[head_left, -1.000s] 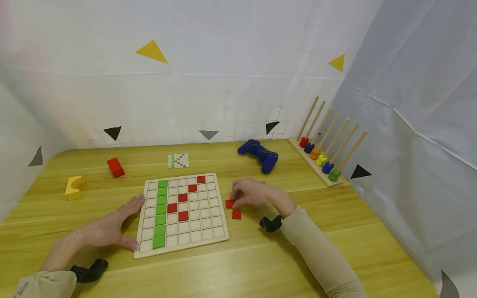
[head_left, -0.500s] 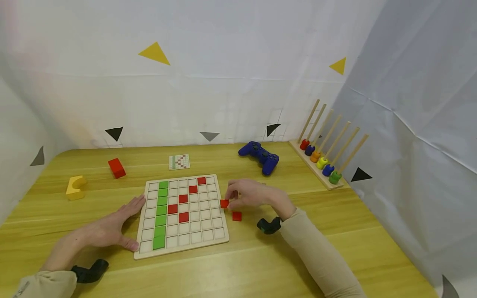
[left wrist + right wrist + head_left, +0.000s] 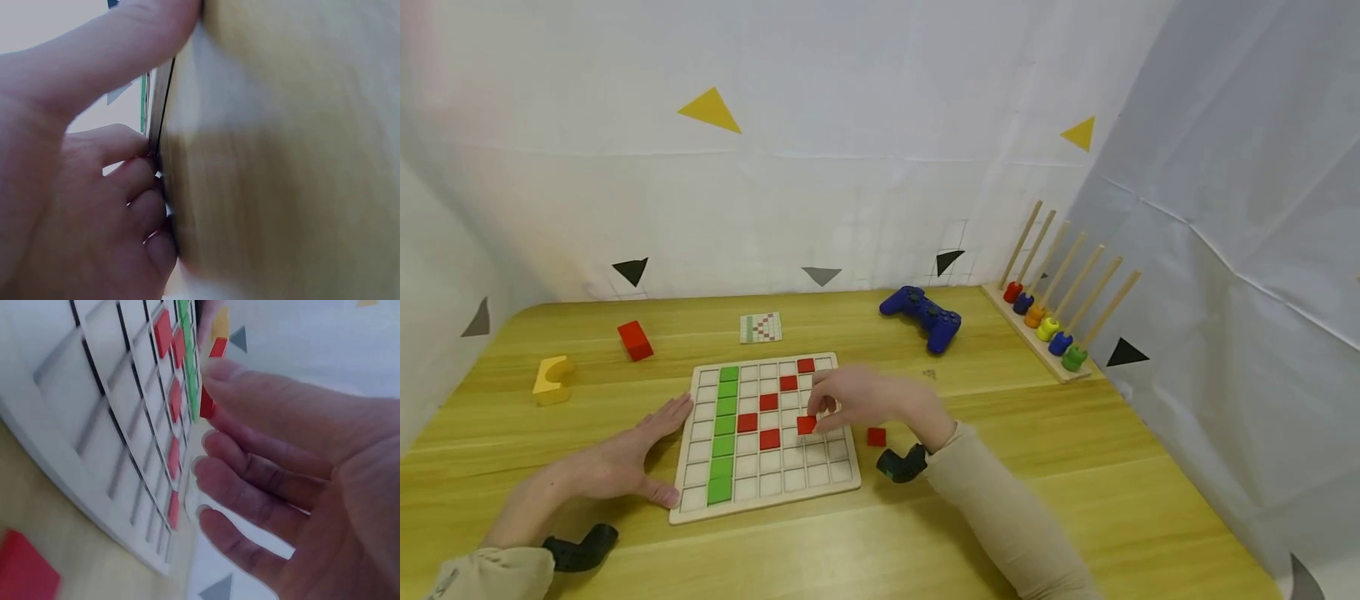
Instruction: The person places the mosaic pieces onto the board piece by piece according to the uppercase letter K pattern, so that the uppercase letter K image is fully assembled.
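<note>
A wooden grid board point(image 3: 771, 483) lies on the table, with a column of green tiles point(image 3: 725, 425) and several red tiles point(image 3: 768, 402) set in its cells. Between thumb and index finger, my right hand point(image 3: 861, 396) pinches a red square tile point(image 3: 806, 425) above the board's right half. The right wrist view also shows that red tile point(image 3: 207, 403) at the thumb tip, partly covered. My left hand point(image 3: 617, 458) rests on the table with fingers spread, thumb and fingertips touching the board's left edge. One loose red tile point(image 3: 876, 437) lies right of the board.
Behind the board lies a small pattern card point(image 3: 761, 327). A blue game controller point(image 3: 922, 317) sits at the back, and a peg stand point(image 3: 1037, 333) with coloured beads at the back right. At left are a red block point(image 3: 636, 340) and a yellow arch block point(image 3: 552, 380).
My right hand has picked up a red tile from beside the board and carried it left over the grid. The left hand has stayed in place.
</note>
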The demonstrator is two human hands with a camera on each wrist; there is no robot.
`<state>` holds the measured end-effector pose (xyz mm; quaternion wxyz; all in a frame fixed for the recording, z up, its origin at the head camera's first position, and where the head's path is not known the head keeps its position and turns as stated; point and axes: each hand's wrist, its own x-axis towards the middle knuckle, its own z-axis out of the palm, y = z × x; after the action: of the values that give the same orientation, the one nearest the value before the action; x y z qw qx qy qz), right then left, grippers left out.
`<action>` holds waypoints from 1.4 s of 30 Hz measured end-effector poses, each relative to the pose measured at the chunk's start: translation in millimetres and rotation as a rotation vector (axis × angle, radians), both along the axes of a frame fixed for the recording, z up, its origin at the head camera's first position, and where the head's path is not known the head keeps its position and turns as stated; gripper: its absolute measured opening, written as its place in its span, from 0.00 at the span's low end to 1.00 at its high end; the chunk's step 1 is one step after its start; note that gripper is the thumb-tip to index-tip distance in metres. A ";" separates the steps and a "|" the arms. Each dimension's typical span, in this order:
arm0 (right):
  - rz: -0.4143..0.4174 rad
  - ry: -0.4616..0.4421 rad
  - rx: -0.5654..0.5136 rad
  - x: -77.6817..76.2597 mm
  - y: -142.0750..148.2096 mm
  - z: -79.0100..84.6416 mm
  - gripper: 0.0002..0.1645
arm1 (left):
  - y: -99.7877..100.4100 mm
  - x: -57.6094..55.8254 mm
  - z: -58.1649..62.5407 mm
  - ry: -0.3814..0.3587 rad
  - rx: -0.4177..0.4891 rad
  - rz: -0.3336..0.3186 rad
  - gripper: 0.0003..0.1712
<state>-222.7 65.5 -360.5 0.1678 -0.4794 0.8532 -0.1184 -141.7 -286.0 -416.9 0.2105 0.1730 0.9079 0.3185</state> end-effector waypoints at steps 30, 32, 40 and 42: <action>0.050 0.123 0.155 26.5 -30.1 -18.9 0.15 | -1.7 0.1 -1.2 0.013 0.012 -0.013 0.75; 0.047 0.130 0.156 26.7 -30.3 -19.2 0.15 | -1.9 0.3 -1.2 0.017 0.014 -0.014 0.75; 0.017 0.169 0.151 25.4 -29.1 -20.0 0.13 | -1.1 1.0 -0.1 0.015 0.025 -0.013 0.75; 0.013 0.173 0.155 25.3 -28.8 -19.9 0.13 | -0.8 1.1 0.3 0.012 0.024 -0.012 0.75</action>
<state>-197.3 36.7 -380.4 0.1311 -0.4788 0.8680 -0.0092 -140.6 -286.8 -416.6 0.2050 0.1827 0.9043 0.3269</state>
